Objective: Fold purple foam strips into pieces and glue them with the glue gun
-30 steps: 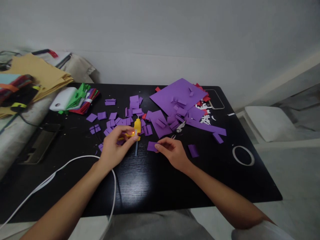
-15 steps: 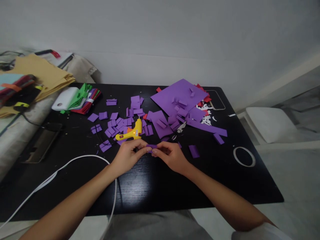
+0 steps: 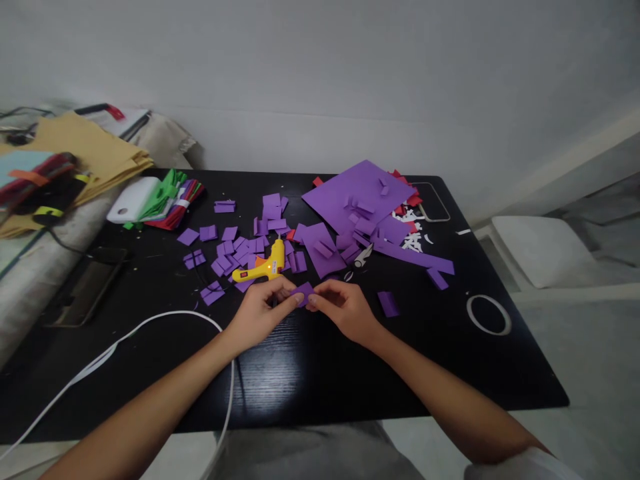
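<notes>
A small purple foam-like piece [image 3: 303, 291] is held between my two hands, above the black table. My left hand [image 3: 263, 305] pinches its left side between thumb and fingers. On its right edge, my right hand [image 3: 346, 308] grips with thumb and fingertips. Just beyond my left hand lies a yellow glue gun [image 3: 263, 265], its nozzle pointing away. Scissors [image 3: 361, 259] rest past my right hand, partly among purple pieces. Many small purple pieces [image 3: 225, 248], some folded, are scattered to the left and behind the glue gun.
Purple sheets [image 3: 350, 187] lie at the back, with red and white scraps [image 3: 413, 230] beside them. A purple strip [image 3: 420, 257] stretches right. A white cable [image 3: 165, 313] loops across the left. Bundled coloured sheets [image 3: 173, 200] sit back left; a ring [image 3: 489, 315] is at right.
The purple piece has tilted from nearly edge-on to showing its flat face. Both hands stay in about the same place, still gripping it.
</notes>
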{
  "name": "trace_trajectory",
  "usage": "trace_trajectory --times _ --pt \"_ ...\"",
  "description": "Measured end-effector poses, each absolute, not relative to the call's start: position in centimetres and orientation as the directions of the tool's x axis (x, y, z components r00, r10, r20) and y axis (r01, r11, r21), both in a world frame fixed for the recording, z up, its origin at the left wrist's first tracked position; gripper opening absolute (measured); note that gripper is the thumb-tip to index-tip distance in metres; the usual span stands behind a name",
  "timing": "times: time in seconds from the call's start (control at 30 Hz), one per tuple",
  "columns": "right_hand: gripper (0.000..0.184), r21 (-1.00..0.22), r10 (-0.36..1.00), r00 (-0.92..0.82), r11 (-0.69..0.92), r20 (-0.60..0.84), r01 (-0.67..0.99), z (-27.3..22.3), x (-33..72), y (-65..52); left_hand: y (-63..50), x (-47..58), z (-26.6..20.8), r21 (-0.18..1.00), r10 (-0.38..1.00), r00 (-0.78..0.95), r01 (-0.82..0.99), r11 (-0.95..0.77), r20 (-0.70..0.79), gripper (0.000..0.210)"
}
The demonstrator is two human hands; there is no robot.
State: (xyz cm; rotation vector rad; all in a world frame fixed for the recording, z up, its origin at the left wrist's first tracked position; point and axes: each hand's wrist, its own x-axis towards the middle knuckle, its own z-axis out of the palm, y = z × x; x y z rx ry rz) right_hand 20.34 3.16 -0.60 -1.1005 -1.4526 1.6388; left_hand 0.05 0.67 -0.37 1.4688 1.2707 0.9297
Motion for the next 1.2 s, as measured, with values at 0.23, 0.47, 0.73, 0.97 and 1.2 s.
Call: trace_trajectory --times 0.23,0.47,0.73,0.97,1.2 --pt "0.015 -0.992 0.915 -0.383 -0.124 -0.124 0.024 -0.39 20.51 3.45 0.82 -0.22 -0.68 0.949 0.969 0.229 0.316 0.015 -0.092 0.029" --pt "0.015 -0.994 0.923 -0.368 -0.104 -0.109 0.033 -0.68 20.37 3.32 0.82 -0.10 -0.54 0.944 0.969 0.227 0.330 0.012 -0.091 0.029" --pt "0.015 -0.995 0.945 -0.321 -0.034 -0.062 0.093 -0.24 20.50 3.44 1.02 -0.16 -0.70 0.938 0.963 0.252 0.348 -0.003 -0.090 0.028" --pt "0.016 -0.996 0.935 -0.344 -0.085 -0.090 0.032 -0.87 20.36 3.38 0.95 -0.36 -0.68 0.935 0.960 0.269 0.354 -0.030 -0.071 0.028" --pt "0.017 -0.997 0.938 -0.338 -0.074 -0.080 0.030 -0.36 20.40 3.33 0.82 -0.20 -0.51 0.923 0.961 0.277 0.372 -0.103 -0.004 0.028"
